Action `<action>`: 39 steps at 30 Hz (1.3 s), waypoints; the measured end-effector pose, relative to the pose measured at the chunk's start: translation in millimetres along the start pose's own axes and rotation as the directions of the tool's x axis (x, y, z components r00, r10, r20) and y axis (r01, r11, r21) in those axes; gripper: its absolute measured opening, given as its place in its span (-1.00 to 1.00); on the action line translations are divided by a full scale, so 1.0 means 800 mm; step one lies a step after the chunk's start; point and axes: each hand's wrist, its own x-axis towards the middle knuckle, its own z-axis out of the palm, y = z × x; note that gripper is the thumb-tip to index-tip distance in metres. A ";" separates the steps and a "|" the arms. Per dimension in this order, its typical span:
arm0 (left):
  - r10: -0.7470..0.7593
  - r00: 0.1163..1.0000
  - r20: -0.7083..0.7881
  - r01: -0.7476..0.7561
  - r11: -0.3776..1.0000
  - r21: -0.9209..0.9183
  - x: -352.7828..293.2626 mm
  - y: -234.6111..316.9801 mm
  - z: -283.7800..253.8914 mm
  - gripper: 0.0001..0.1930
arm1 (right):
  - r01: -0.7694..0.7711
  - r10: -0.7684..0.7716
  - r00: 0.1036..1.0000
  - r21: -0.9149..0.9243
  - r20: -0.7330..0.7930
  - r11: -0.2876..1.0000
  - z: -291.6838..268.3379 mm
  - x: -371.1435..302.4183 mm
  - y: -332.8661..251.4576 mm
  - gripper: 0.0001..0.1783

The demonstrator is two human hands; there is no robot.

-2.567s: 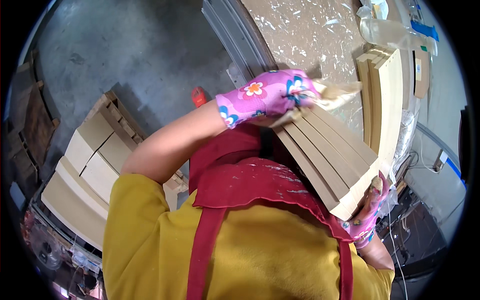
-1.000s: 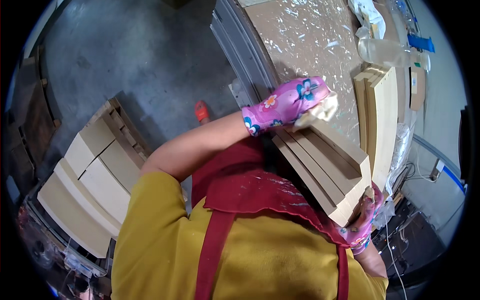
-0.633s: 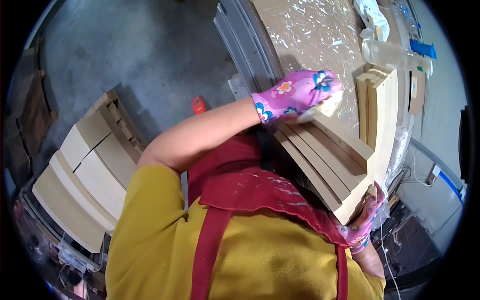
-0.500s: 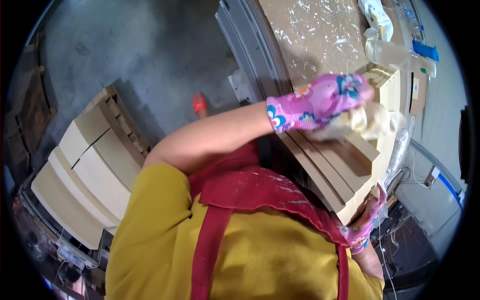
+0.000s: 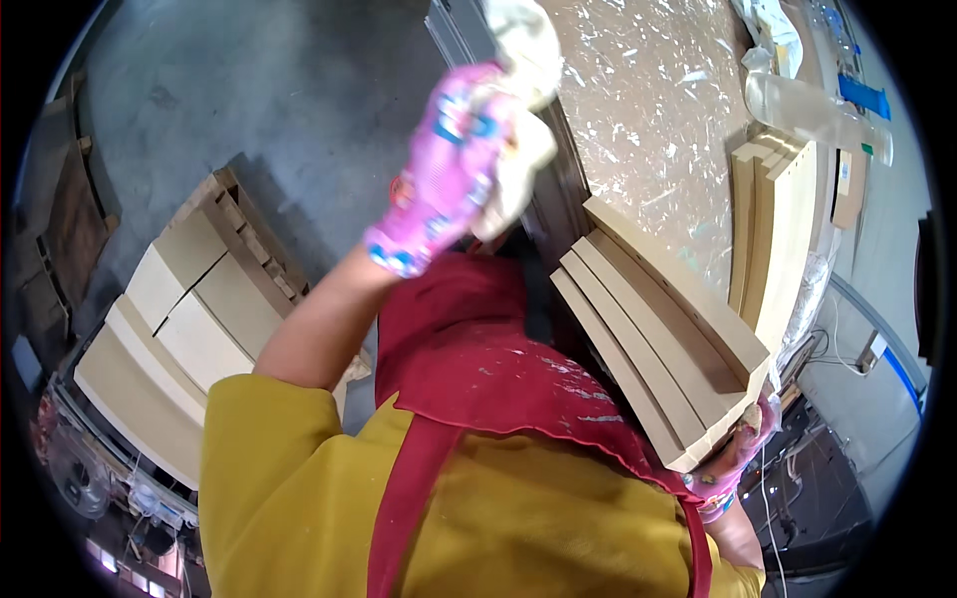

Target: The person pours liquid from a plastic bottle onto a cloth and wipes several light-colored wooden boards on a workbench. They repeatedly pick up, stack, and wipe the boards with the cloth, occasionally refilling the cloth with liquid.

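Note:
My left hand (image 5: 444,164), in a pink flowered glove, is raised off the near end of the workpiece, over the table's left edge. It is closed around a cream cloth (image 5: 523,60), whose loose folds hang out above and below the fingers; both are blurred by motion. A long beige wooden piece (image 5: 658,329) with stepped, channel-like faces lies slanted along the table's near edge, against my apron. My right hand (image 5: 738,453), in a matching glove with stains, grips the lower right end of this piece; some of its fingers are hidden behind the wood.
Stepped wooden pieces (image 5: 778,219) stand at the table's right side. White flecks cover the brown tabletop (image 5: 638,110). A plastic bottle (image 5: 797,105) lies at the far right. More pale boards (image 5: 169,309) are stacked on a pallet on the floor to my left.
My left hand has swung left and away from the wooden piece, carrying the cloth off it. The piece shows more fully now. My right hand stays at its end.

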 end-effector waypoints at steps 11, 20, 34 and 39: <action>0.118 0.690 0.715 0.452 0.701 -0.552 0.000 0.017 0.140 -0.38 | 0.069 -0.064 0.996 -0.071 0.068 0.995 -0.005 0.012 0.004 -0.28; 0.153 0.538 0.829 0.805 0.197 -0.559 0.028 -0.017 0.158 -0.59 | 0.575 -0.407 0.800 -0.372 0.441 0.728 0.026 0.031 -0.061 0.02; 0.251 0.963 0.096 -0.250 0.968 -0.027 0.033 -0.006 0.023 -0.56 | 0.419 -0.329 0.880 -0.232 0.343 0.878 0.029 0.029 -0.058 -0.31; 0.013 0.973 0.231 -0.101 0.922 0.374 -0.020 0.025 0.011 -0.69 | 0.239 -0.208 0.943 -0.097 0.260 0.966 -0.027 -0.007 0.038 -0.30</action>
